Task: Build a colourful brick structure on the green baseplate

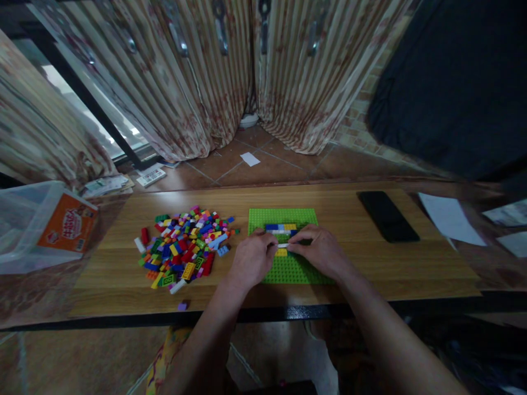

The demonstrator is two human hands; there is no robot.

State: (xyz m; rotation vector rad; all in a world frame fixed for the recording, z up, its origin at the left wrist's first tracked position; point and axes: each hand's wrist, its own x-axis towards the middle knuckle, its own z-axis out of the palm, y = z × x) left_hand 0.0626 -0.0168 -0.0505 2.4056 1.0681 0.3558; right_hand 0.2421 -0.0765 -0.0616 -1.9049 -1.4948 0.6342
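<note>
White brick [282,246] gripped between left fingers [269,240] and right fingers [300,239], over green baseplate [287,274]

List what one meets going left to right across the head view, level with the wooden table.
Orange-labelled clear plastic bin, heap of multicoloured plastic bricks, left hand, small white plastic brick, right hand, flat black rectangular phone, white rectangular paper sheet, pale papers at the right edge.

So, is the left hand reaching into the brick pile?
No, the left hand is at the green baseplate, with the brick pile off to its left.
</note>
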